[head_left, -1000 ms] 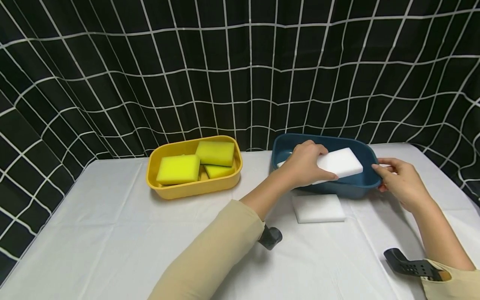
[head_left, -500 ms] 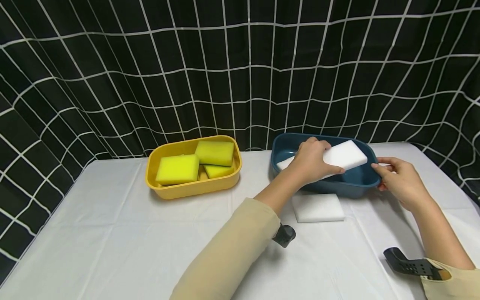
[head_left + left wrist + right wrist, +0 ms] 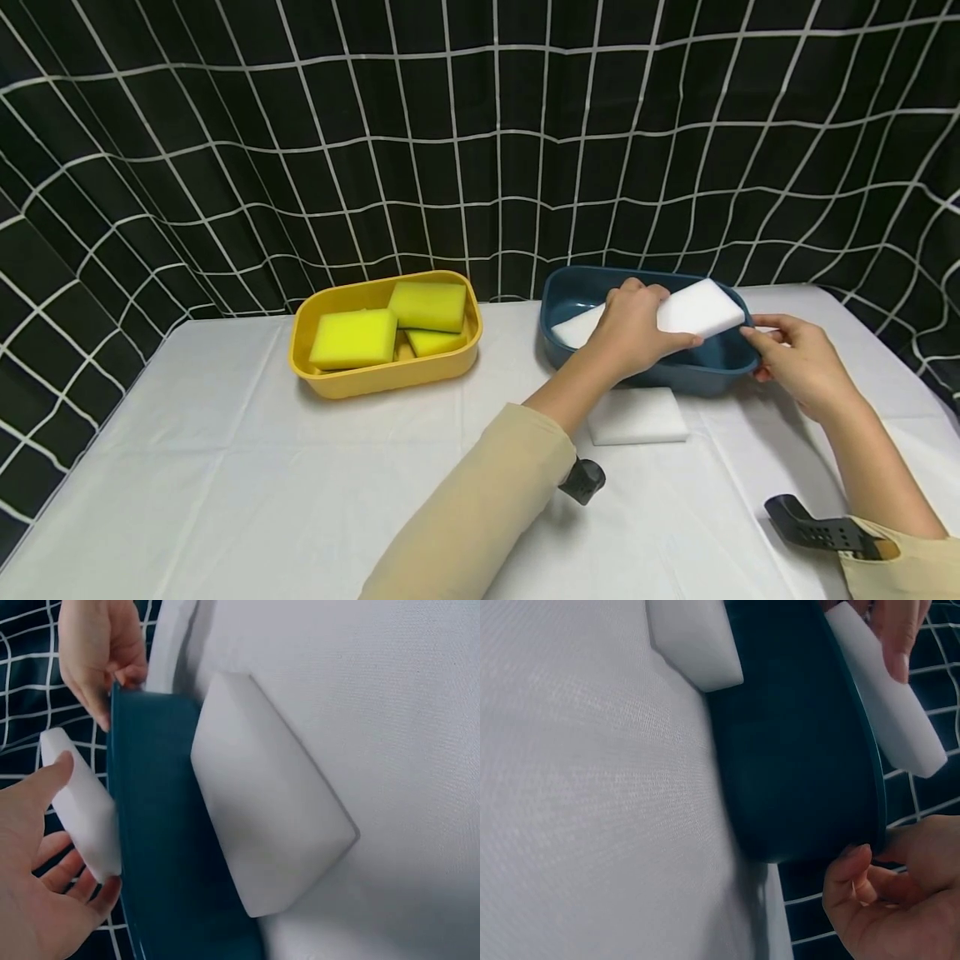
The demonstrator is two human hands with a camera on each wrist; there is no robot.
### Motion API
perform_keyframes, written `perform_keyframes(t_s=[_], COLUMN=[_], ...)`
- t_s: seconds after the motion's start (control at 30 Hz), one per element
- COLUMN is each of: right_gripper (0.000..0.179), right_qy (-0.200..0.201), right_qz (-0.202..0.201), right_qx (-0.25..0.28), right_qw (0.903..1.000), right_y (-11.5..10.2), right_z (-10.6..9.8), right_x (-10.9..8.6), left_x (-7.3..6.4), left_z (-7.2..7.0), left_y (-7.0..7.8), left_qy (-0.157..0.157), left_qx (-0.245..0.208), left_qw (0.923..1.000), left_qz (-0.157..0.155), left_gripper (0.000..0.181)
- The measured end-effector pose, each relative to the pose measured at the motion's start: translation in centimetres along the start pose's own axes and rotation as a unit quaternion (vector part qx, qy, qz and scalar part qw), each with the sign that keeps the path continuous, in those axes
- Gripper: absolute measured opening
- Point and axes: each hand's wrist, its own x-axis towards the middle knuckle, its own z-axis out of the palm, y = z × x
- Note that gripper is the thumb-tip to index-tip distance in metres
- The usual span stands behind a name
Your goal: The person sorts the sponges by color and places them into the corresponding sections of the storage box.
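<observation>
My left hand [image 3: 636, 329] grips a white sponge [image 3: 703, 308] between thumb and fingers, holding it tilted over the right part of a blue bin [image 3: 675, 379]. In the left wrist view the thumb lies on one face of this sponge [image 3: 82, 806], fingers behind it. Another white sponge [image 3: 577, 327] lies inside the bin at the left, partly hidden by the hand. My right hand [image 3: 806, 362] pinches the bin's right end at the rim, as the right wrist view shows its fingers [image 3: 847, 874] there. One more white sponge [image 3: 641, 418] lies flat on the cloth before the bin.
A yellow bin [image 3: 382, 383] stands left of the blue one, holding several yellow sponges [image 3: 354, 339]. Both rest on a white-covered table [image 3: 300, 492]. A black curtain with white grid lines [image 3: 495, 167] hangs behind.
My left hand has moved to the right with the white sponge, toward the bin's right end. More of the sponge inside the bin shows now. The right hand stays in place at the rim.
</observation>
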Motion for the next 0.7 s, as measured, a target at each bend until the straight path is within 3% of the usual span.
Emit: perform_keyframes(t_s=[0.3, 0.7], right_gripper=[0.052, 0.053], right_qy=[-0.006, -0.002], right_qz=[-0.012, -0.012], right_qx=[0.018, 0.018], right_qw=[0.9997, 0.9998], right_y=[0.1, 0.2], right_z=[0.0, 0.1], right_x=[0.0, 0.0], left_x=[-0.6, -2.8], left_z=[0.1, 0.3], left_y=[-0.3, -2.8], left_qy=[-0.005, -0.003], left_qx=[-0.013, -0.097], left_qw=[0.9999, 0.9921], left_qz=[-0.002, 0.080], left_gripper=[0.073, 0.062])
